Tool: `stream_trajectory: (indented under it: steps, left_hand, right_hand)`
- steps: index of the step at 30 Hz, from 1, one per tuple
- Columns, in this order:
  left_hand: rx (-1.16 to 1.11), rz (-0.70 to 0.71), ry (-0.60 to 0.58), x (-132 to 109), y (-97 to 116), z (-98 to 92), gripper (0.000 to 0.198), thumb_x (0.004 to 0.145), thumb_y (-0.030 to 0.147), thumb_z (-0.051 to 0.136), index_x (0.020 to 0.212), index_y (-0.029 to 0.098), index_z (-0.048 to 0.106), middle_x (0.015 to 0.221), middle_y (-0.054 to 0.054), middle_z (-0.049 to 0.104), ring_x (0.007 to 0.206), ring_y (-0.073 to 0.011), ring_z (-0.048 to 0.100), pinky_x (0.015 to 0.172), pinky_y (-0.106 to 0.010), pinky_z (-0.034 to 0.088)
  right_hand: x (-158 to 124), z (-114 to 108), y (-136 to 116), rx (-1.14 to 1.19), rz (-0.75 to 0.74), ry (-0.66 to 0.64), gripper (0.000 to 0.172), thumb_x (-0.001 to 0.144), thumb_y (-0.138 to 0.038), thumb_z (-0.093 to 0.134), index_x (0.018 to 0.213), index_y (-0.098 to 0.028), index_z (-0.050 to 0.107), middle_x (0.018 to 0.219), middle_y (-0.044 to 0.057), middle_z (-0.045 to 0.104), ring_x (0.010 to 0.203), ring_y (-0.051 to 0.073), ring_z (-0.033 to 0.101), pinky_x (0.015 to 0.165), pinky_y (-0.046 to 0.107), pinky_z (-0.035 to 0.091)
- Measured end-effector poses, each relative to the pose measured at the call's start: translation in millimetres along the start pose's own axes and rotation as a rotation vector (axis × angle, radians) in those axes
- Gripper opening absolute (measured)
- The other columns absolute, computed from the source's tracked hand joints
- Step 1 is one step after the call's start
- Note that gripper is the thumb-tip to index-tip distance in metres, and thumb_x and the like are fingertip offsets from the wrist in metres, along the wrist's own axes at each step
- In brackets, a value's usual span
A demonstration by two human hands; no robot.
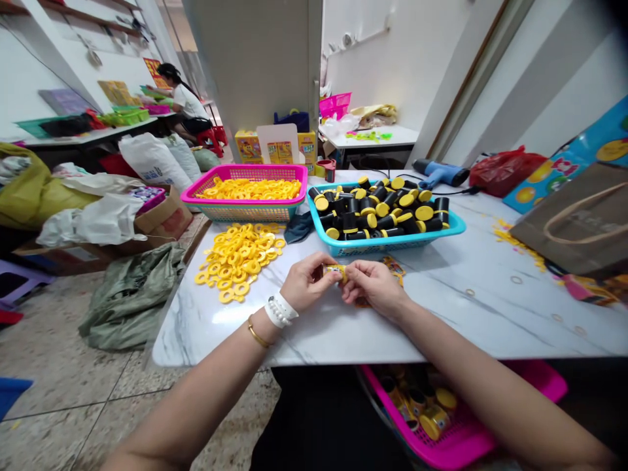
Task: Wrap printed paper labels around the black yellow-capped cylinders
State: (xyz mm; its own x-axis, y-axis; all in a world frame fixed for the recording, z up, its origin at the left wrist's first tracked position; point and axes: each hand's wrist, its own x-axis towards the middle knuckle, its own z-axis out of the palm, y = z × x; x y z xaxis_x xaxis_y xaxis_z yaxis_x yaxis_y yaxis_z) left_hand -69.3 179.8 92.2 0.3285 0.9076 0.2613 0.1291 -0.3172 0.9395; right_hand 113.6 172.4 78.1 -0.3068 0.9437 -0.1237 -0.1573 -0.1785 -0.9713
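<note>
My left hand (pixel 307 284) is closed around a small cylinder with a printed yellow wrap (pixel 335 269), held just above the table. My right hand (pixel 375 286) pinches the cylinder's right end, its fingers nearly meeting those of the left. Flat printed yellow pieces (pixel 394 267) lie on the table beyond and partly under the right hand. Behind the hands stands a blue basket (pixel 392 246) full of black cylinders with yellow caps (pixel 367 206). A heap of yellow rings (pixel 240 258) lies left of my hands.
A pink basket (pixel 245 171) of yellow rings sits at the back left of the marble-patterned table (pixel 441 327). Another pink basket (pixel 456 451), holding wrapped cylinders, is below the front edge. A heat gun (pixel 439 173) and paper bag (pixel 579 216) are to the right. One person (pixel 189 101) sits far left.
</note>
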Motion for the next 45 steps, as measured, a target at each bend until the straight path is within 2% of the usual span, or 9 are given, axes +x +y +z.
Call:
stream_trajectory:
  steps: [3, 8, 16, 19, 23, 29, 34, 41, 45]
  left_hand:
    - [-0.158, -0.093, -0.058, 4, -8, -2.8, 0.028, 0.085, 0.043, 0.064, 0.090, 0.015, 0.068, 0.074, -0.002, 0.063, 0.059, -0.0104, 0.051, 0.060, -0.022, 0.041]
    - [-0.283, -0.081, -0.107, 7, -23, -7.2, 0.041, 0.075, 0.044, 0.076, 0.100, 0.014, 0.063, 0.085, -0.003, 0.065, 0.067, -0.0109, 0.056, 0.064, -0.023, 0.044]
    - [-0.183, -0.214, -0.114, 5, -28, -4.1, 0.045, 0.076, 0.048, 0.073, 0.101, 0.013, 0.063, 0.077, -0.002, 0.064, 0.057, -0.0098, 0.053, 0.053, -0.022, 0.041]
    - [-0.224, -0.184, -0.137, 4, -25, -4.8, 0.042, 0.076, 0.046, 0.073, 0.099, 0.012, 0.066, 0.081, -0.004, 0.067, 0.065, -0.0120, 0.058, 0.060, -0.024, 0.045]
    - [-0.274, -0.108, -0.146, 4, -17, -5.2, 0.040, 0.073, 0.042, 0.078, 0.098, 0.012, 0.068, 0.087, -0.006, 0.069, 0.077, -0.0141, 0.061, 0.071, -0.025, 0.048]
    - [-0.523, -0.278, -0.247, 3, -12, -3.2, 0.051, 0.069, 0.051, 0.079, 0.096, 0.010, 0.064, 0.069, -0.002, 0.064, 0.055, -0.0087, 0.056, 0.053, -0.021, 0.043]
    - [-0.673, -0.347, -0.373, 1, -11, -7.1, 0.050, 0.068, 0.047, 0.083, 0.096, 0.010, 0.064, 0.074, -0.004, 0.067, 0.060, -0.0110, 0.063, 0.054, -0.020, 0.047]
    - [-0.694, -0.406, -0.382, 2, -14, -2.1, 0.046, 0.071, 0.050, 0.080, 0.087, 0.012, 0.060, 0.068, -0.005, 0.067, 0.055, -0.0111, 0.064, 0.049, -0.018, 0.049]
    - [-0.738, -0.442, -0.462, -1, -14, -0.2, 0.043, 0.077, 0.048, 0.076, 0.097, 0.013, 0.058, 0.063, -0.001, 0.066, 0.042, -0.0083, 0.057, 0.037, -0.015, 0.040]
  right_hand:
    - [1, -6, -1, 0.029, 0.020, -0.016, 0.045, 0.079, -0.059, 0.070, 0.078, -0.014, 0.064, 0.064, 0.004, 0.069, 0.048, 0.012, 0.066, 0.043, 0.019, 0.053]
    - [-2, -13, -7, 0.002, -0.080, -0.024, 0.047, 0.075, -0.039, 0.080, 0.116, -0.021, 0.064, 0.094, 0.004, 0.072, 0.075, 0.015, 0.072, 0.068, 0.028, 0.062]
    - [-3, -7, 4, -0.252, -0.296, 0.109, 0.035, 0.070, -0.035, 0.083, 0.097, -0.021, 0.067, 0.090, 0.005, 0.073, 0.080, 0.019, 0.071, 0.077, 0.034, 0.060]
    - [-5, -6, 7, -0.315, -0.356, 0.123, 0.030, 0.071, -0.033, 0.083, 0.095, -0.020, 0.069, 0.091, 0.006, 0.073, 0.084, 0.020, 0.071, 0.081, 0.036, 0.060]
    - [-8, -7, 3, -0.246, -0.324, 0.112, 0.028, 0.068, -0.029, 0.085, 0.090, -0.020, 0.070, 0.085, 0.003, 0.073, 0.079, 0.017, 0.070, 0.078, 0.032, 0.060]
    - [-9, -12, -6, -0.053, -0.160, -0.076, 0.036, 0.071, -0.032, 0.084, 0.104, -0.024, 0.074, 0.097, 0.002, 0.068, 0.067, 0.015, 0.069, 0.063, 0.033, 0.063]
    - [-12, -13, -4, 0.054, -0.236, -0.055, 0.017, 0.064, -0.025, 0.087, 0.077, -0.023, 0.075, 0.088, -0.002, 0.057, 0.064, 0.015, 0.069, 0.050, 0.031, 0.062]
    - [-13, -12, -5, -0.122, -0.312, -0.109, 0.017, 0.074, -0.024, 0.082, 0.089, -0.026, 0.078, 0.102, 0.003, 0.057, 0.078, 0.017, 0.069, 0.063, 0.035, 0.066]
    - [-20, -7, -4, -0.099, -0.413, -0.115, 0.011, 0.074, -0.020, 0.081, 0.082, -0.026, 0.078, 0.096, 0.001, 0.052, 0.066, 0.014, 0.068, 0.057, 0.036, 0.066]
